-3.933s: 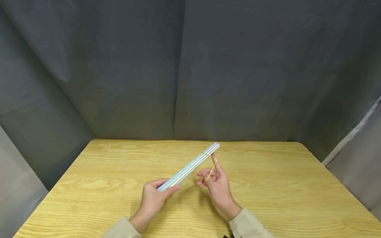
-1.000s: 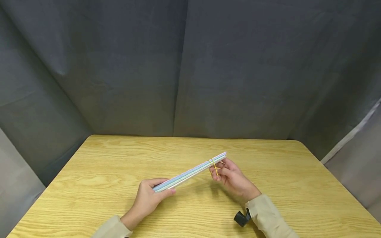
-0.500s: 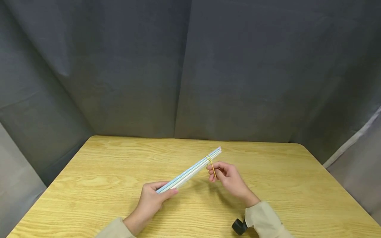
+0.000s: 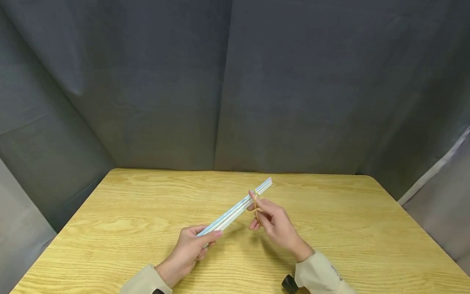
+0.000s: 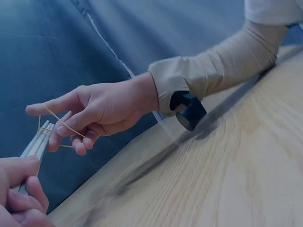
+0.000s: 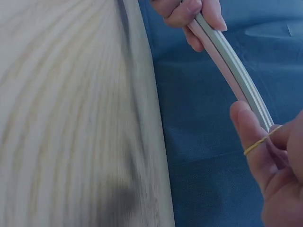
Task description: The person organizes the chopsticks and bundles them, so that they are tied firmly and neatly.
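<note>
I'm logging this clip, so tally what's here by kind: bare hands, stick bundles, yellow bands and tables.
Bare hands: 2, left hand and right hand
Stick bundle: 1, exact stick count unclear
Yellow band: 1, apparently a single loop
Table: 1
Total: 5

in the head view, a hand could pass over the table [image 4: 110,228] at mid-left and far right, or between the curtain [image 4: 286,90] and the bundle's tip. at lower centre the slanting stick bundle [image 4: 227,216], the left hand [image 4: 189,247], the right hand [image 4: 273,222] and the taut yellow band [image 4: 256,202] block the way.
</note>
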Demonstrator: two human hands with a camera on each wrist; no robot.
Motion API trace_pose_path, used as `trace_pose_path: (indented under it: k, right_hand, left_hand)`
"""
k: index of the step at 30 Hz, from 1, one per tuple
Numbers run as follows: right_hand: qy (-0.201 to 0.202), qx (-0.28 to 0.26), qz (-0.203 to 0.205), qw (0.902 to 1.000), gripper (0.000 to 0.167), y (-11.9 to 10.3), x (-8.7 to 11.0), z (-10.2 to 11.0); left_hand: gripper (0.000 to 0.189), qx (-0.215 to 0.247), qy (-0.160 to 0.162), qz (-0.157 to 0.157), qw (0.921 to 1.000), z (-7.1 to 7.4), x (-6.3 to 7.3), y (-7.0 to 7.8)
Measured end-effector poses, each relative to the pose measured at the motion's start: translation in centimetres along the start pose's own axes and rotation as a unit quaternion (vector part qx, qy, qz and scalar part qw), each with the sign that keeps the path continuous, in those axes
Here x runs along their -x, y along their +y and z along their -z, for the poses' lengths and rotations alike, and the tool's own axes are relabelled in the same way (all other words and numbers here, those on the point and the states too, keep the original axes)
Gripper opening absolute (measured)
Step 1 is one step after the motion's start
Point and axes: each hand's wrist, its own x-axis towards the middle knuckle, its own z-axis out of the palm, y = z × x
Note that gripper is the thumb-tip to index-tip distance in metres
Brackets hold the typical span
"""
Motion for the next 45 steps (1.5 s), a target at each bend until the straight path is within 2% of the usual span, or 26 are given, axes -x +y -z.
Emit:
trace_pose_path:
  k: [5, 9, 12, 17, 20, 24, 27, 28, 30, 32, 36, 38, 39, 41, 42, 45]
  right_hand:
    - [0.025, -0.081, -0.075, 0.9936, 0.073, -0.3, 0.4, 0.0]
    - [0.055, -0.205, -0.099, 0.9722, 0.078, -0.5, 0.3, -0.3]
    - [0.097, -0.292, -0.108, 0.9454, 0.075, -0.9, 0.0, -0.7]
    - [0.173, -0.399, -0.153, 0.8876, 0.073, -1.8, -0.5, -1.2]
    - [0.197, -0.427, -0.2, 0.8595, 0.074, -2.6, -0.7, -1.3]
    - [0.205, -0.466, -0.243, 0.8256, 0.075, -3.2, -0.9, -0.8]
    - [0.179, -0.515, -0.232, 0.8054, 0.074, -2.8, -0.7, -0.2]
    - [0.168, -0.538, -0.223, 0.7957, 0.074, -2.6, -0.6, -0.1]
    - [0.142, -0.567, -0.204, 0.7856, 0.074, -1.9, -0.3, 0.3]
    - [0.122, -0.595, -0.179, 0.7743, 0.066, -1.4, -0.1, 0.6]
    - [0.081, -0.657, -0.126, 0.7389, 0.054, -0.3, 0.2, 1.0]
    - [0.061, -0.685, -0.104, 0.7182, 0.058, 0.1, 0.3, 1.2]
    - [0.053, -0.694, -0.097, 0.711, 0.061, 0.2, 0.3, 1.2]
    - [0.048, -0.699, -0.09, 0.7081, 0.066, 0.5, 0.3, 1.4]
    - [0.048, -0.697, -0.089, 0.7097, 0.068, 0.5, 0.3, 1.5]
    - [0.047, -0.683, -0.088, 0.7238, 0.072, 0.9, 0.4, 1.8]
  left_hand:
    - [0.042, 0.004, -0.006, -0.004, 1.0, -0.5, 0.1, -0.1]
    - [0.039, -0.007, 0.015, -0.028, 0.9995, -0.8, 0.1, -0.3]
    - [0.038, -0.009, 0.032, -0.039, 0.9987, -0.9, 0.2, -0.5]
    - [0.037, -0.036, 0.069, -0.061, 0.9951, -1.2, 0.3, -0.7]
    - [0.036, -0.059, 0.082, -0.093, 0.9905, -1.3, 0.4, -0.9]
    - [0.035, -0.07, 0.072, -0.146, 0.9842, -1.2, 0.3, -1.1]
    - [0.033, -0.077, 0.058, -0.174, 0.9801, -1.0, -0.1, -1.2]
    - [0.033, -0.081, 0.053, -0.179, 0.979, -0.8, -0.2, -1.2]
    - [0.033, -0.091, 0.046, -0.186, 0.9773, -0.5, -0.5, -1.2]
    - [0.034, -0.101, 0.041, -0.187, 0.9763, -0.1, -0.8, -1.1]
    - [0.033, -0.124, 0.035, -0.188, 0.9737, 0.6, -1.4, -1.1]
    - [0.033, -0.136, 0.029, -0.191, 0.9718, 0.9, -1.6, -1.2]
    - [0.033, -0.142, 0.026, -0.191, 0.971, 1.1, -1.8, -1.2]
    - [0.032, -0.156, 0.02, -0.191, 0.969, 1.5, -2.0, -1.1]
    - [0.033, -0.161, 0.017, -0.191, 0.9681, 1.6, -2.0, -1.1]
    - [0.032, -0.178, 0.011, -0.199, 0.9638, 2.1, -2.2, -0.9]
